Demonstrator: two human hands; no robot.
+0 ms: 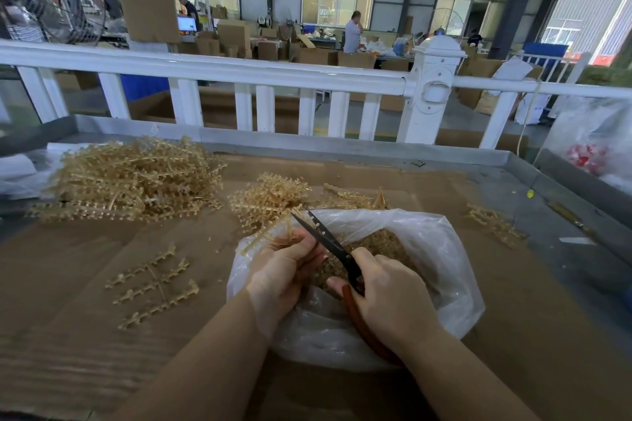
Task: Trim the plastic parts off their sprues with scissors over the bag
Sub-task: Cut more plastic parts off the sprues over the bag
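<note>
A clear plastic bag point(441, 270) lies open in front of me, with loose tan trimmed parts point(386, 243) inside. Over its left rim my left hand point(284, 270) grips a tan plastic sprue point(270, 232) that sticks out up and to the left. My right hand point(393, 297) holds black-bladed scissors point(325, 236) by their brown handles, with the blades parted a little at the sprue's end. A big heap of untrimmed sprues point(133, 178) lies at the far left, and a smaller heap point(270, 196) sits just behind the bag.
The work surface is brown cardboard point(102, 335) in a grey metal tray point(376, 147). A bare sprue frame point(154, 287) lies left of my left arm; a few sprues point(492, 224) lie right of the bag. A white railing point(239, 72) runs behind.
</note>
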